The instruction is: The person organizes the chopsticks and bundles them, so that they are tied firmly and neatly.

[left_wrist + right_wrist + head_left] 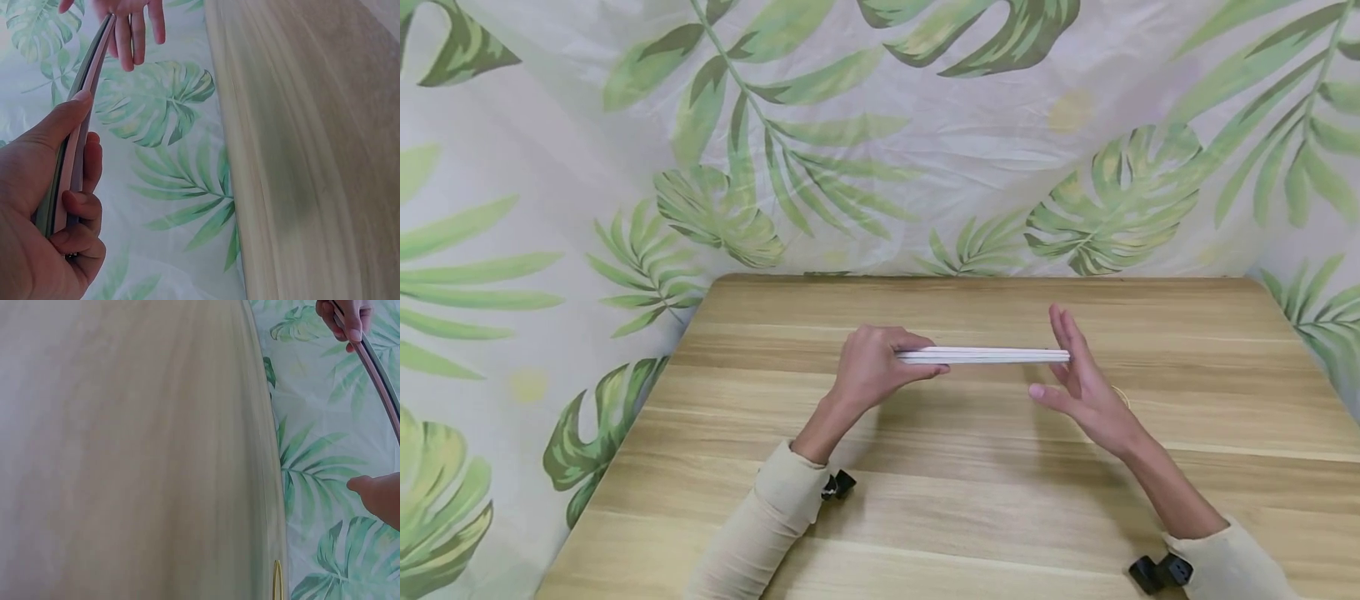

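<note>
A slim stack of long, straight pieces (985, 356) is held level above the wooden table. From the head view it looks white with fine lines along it; in the left wrist view its narrow side (75, 150) shows green, dark, pink and purple stripes. I cannot tell its kind. My left hand (868, 362) grips the left end, thumb on the near side, fingers round the other. At the opposite end is my right hand (1090, 392), fingers straight and thumb spread, with the stack's tip right at the palm. The right wrist view catches the left hand (351, 319) on the stack.
The wooden table (970, 500) reaches back to a leaf-patterned cloth (880, 150) hanging behind it. A thin yellow loop (1122, 397) shows beside the right hand. Small black devices (838, 485) sit at both sleeve cuffs.
</note>
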### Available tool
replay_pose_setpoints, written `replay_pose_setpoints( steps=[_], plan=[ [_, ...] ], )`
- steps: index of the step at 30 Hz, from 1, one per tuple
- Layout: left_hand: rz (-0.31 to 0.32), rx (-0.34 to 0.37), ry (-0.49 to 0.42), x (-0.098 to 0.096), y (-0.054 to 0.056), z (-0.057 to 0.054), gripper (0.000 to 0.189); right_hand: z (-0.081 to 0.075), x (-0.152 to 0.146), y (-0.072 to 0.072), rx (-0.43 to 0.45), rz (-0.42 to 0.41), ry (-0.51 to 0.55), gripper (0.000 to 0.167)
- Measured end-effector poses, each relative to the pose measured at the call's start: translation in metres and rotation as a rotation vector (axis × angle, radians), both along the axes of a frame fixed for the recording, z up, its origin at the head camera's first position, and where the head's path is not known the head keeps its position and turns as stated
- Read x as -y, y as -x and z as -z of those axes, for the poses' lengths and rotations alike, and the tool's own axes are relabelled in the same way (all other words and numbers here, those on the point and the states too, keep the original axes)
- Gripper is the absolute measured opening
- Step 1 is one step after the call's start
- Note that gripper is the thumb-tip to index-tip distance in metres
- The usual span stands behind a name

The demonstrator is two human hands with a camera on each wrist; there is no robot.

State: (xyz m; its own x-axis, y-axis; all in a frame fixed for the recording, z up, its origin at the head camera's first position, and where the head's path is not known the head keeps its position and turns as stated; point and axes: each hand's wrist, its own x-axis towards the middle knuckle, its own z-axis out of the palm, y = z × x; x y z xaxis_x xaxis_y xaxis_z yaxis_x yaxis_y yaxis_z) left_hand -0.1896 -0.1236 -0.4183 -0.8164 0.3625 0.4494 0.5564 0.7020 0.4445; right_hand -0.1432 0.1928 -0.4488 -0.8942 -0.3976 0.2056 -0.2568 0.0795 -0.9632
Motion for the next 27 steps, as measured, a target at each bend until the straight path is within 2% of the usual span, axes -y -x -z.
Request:
replay_pose_setpoints(
  steps=[7,11,15,18,23,27],
  plan=[
    [-0.027,-0.016,0.010,-0.002,0.002,0.001,0.031,0.007,0.001,-0.002,-0.037,-0.041,0.044,0.104],
    [-0.035,-0.015,0.019,-0.002,0.001,0.001,0.033,0.006,0.002,-0.004,-0.052,-0.028,0.017,0.106],
    [-0.019,-0.019,0.030,-0.002,0.000,-0.001,0.033,0.002,0.000,-0.007,-0.052,-0.001,-0.030,0.108],
    [-0.004,-0.033,0.044,-0.003,0.000,-0.001,0.033,0.000,0.001,-0.009,-0.049,0.003,-0.027,0.108],
    [0.004,-0.053,0.071,-0.005,-0.001,0.000,0.034,0.001,0.006,-0.011,-0.048,-0.003,-0.013,0.108],
    [0.005,-0.051,0.089,-0.004,-0.001,0.000,0.033,0.003,0.006,-0.011,-0.037,0.016,-0.062,0.108]
  ],
)
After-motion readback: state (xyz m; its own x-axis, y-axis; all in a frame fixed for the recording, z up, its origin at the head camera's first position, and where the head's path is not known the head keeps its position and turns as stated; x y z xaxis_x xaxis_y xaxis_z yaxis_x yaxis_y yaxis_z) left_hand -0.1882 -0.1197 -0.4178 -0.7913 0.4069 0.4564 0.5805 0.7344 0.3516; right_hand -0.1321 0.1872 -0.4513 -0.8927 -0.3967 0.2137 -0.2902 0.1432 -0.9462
